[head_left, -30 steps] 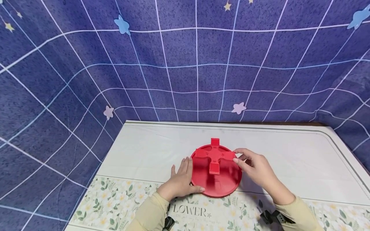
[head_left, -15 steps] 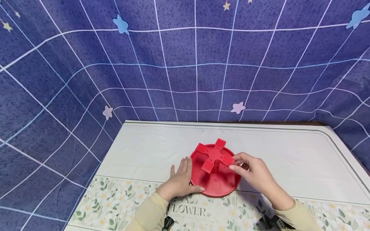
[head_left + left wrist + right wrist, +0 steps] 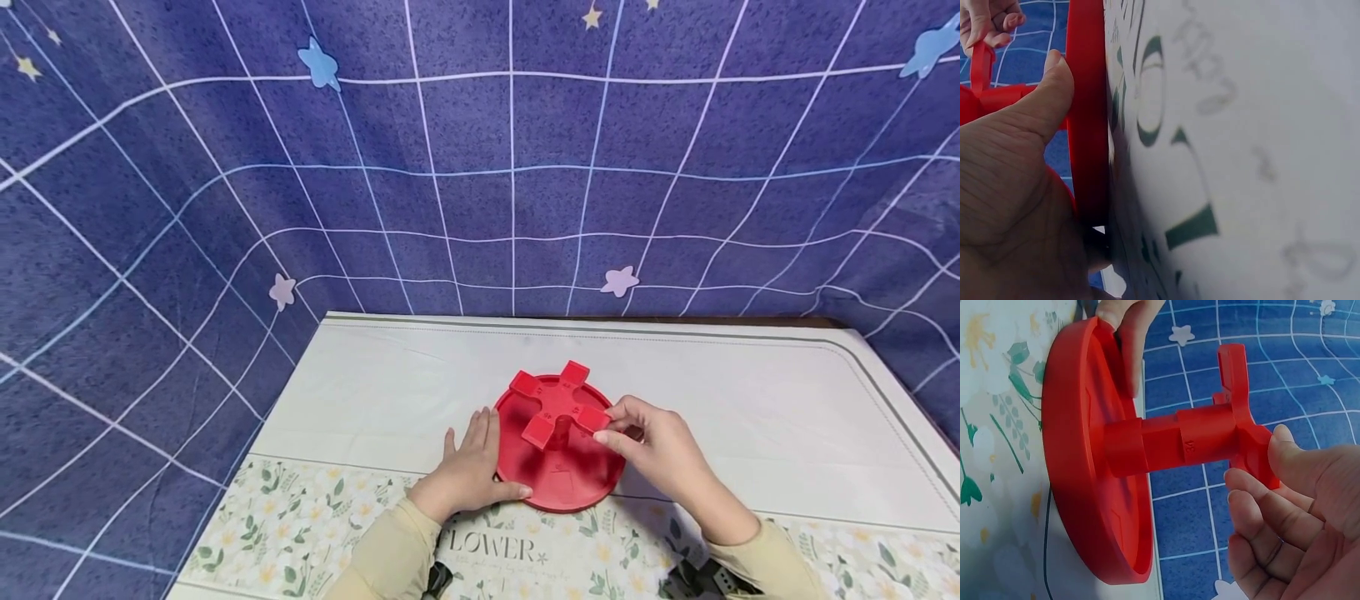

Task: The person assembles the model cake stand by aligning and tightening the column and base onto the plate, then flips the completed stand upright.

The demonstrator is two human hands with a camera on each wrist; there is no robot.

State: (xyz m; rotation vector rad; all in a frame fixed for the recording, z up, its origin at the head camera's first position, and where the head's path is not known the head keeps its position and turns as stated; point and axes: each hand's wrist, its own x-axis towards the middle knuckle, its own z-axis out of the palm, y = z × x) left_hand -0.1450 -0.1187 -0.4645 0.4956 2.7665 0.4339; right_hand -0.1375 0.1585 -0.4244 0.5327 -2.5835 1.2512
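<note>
A round, shallow red base (image 3: 566, 493) lies on the table, its raised rim facing up. From its middle rises a red post (image 3: 1166, 442), topped by a red cross-shaped piece (image 3: 558, 403) with four flat arms. My left hand (image 3: 471, 468) rests on the base's left edge, fingers straight along the outside and thumb over the near rim. With thumb and fingertips, my right hand (image 3: 658, 442) pinches the right-hand arm of the cross piece. The right wrist view shows the post made of stepped sections, with small raised marks on the upper one.
A white cloth (image 3: 405, 392) with a floral band (image 3: 292, 525) and printed lettering covers the table. Behind and to the left hangs a blue curtain (image 3: 450, 200) with a pale grid and stars. Black camera straps (image 3: 697, 577) sit at the wrists.
The cross piece has turned clockwise about its post, as seen from above, its right arm coming nearer with my right hand. My left hand has stayed on the base.
</note>
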